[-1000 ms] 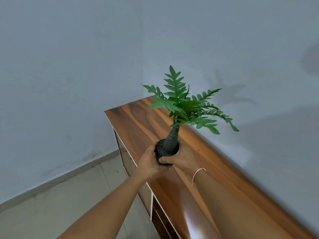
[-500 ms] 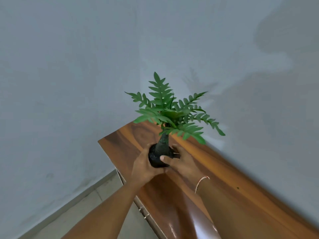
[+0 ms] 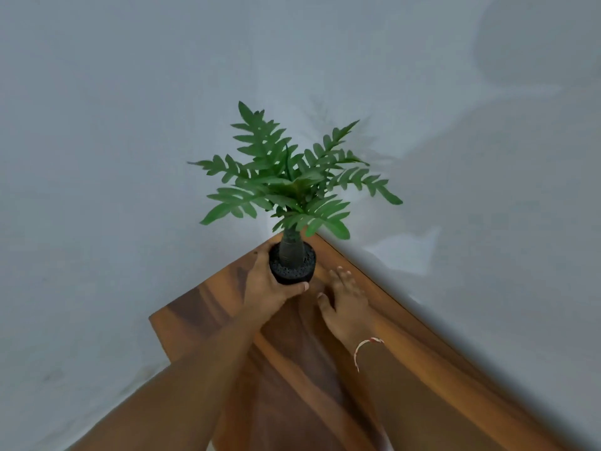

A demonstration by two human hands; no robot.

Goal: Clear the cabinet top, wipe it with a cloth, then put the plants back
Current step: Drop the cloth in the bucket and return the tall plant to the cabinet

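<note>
Put-back step: left hand [image 3: 270,288] gripped the pot [image 3: 292,266] at the cabinet top's [image 3: 201,314] far corner by the wall; right hand [image 3: 346,297] lay flat beside it, holding nothing. Next, probably: let go without tipping it

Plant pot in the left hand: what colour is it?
Black, with a rough pebbled texture; the head view shows the pot clearly.

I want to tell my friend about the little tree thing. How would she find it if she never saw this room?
Look for the long brown wooden cabinet top against the grey wall. At its far corner, the left hand grips a small black pot, while the right hand lies open beside it. That potted plant is the only green thing there, with a fat grey trunk and jagged leaves.
</note>
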